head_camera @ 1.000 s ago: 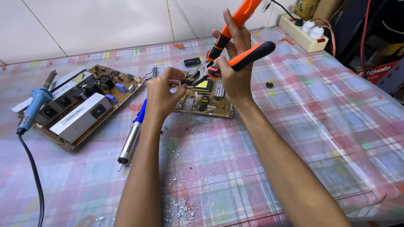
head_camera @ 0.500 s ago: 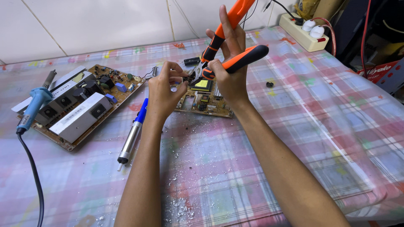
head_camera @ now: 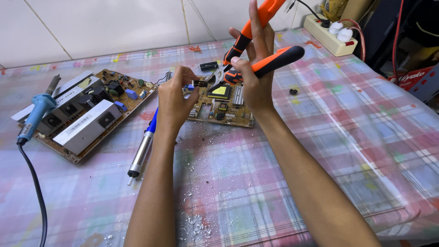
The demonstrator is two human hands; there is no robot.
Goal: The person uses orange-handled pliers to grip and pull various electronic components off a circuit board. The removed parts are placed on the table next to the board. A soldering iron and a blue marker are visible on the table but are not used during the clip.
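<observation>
My right hand grips orange-and-black handled pliers, handles spread apart, jaws pointing left toward my left hand. My left hand pinches a small dark electronic component between thumb and fingers, right at the pliers' jaws. Both hands hover above a small brown circuit board lying on the checked tablecloth.
A larger circuit board with heat sinks lies at the left. A blue soldering iron with its cord sits at the far left. A blue-and-silver desoldering pump lies under my left wrist. A white power strip stands at the back right; a black capacitor lies behind.
Both hands have stayed nearly in place; the pliers' handles have tilted slightly and the jaws stay against the component in my left fingers.
</observation>
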